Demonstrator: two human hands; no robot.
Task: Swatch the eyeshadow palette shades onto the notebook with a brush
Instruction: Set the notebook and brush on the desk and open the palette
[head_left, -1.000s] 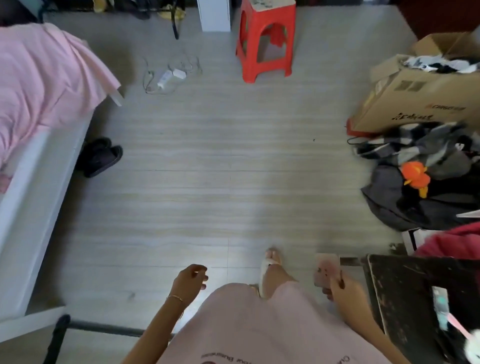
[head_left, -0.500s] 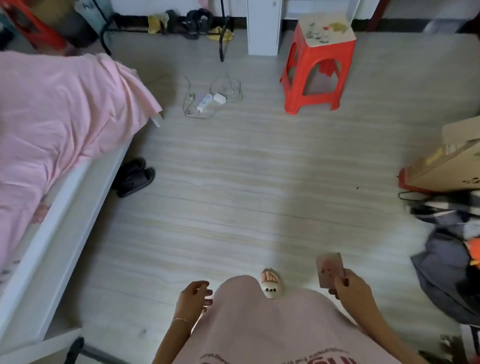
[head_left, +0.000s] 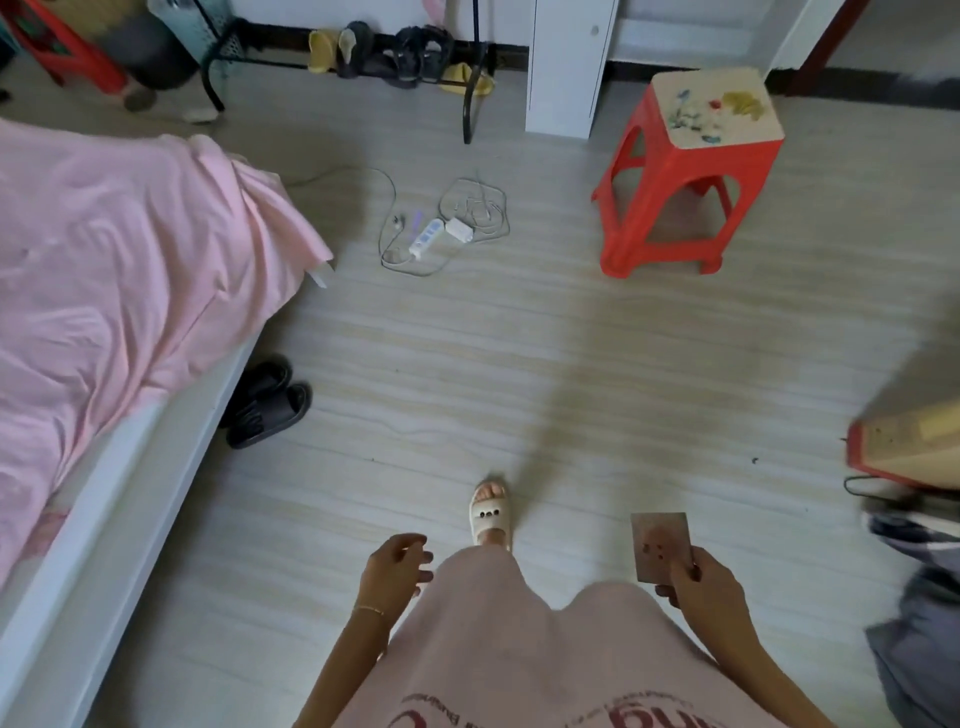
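I am standing on a pale wood floor, looking down past a pink dress. My right hand (head_left: 701, 582) grips a small flat pinkish palette (head_left: 661, 545) by its lower edge, its closed face turned up. My left hand (head_left: 395, 569) hangs beside my hip with loosely curled fingers and holds nothing. No notebook and no brush are in view.
A bed with a pink sheet (head_left: 119, 291) fills the left side, black slippers (head_left: 265, 402) beside it. A red plastic stool (head_left: 691, 171) stands ahead right, a power strip with cables (head_left: 441, 228) ahead. A cardboard box (head_left: 909, 441) and clothes (head_left: 914, 623) lie at the right.
I have walked and turned left: the dark table and clothes pile slid out to the right, the bed and stool came closer. My right hand keeps the palette.
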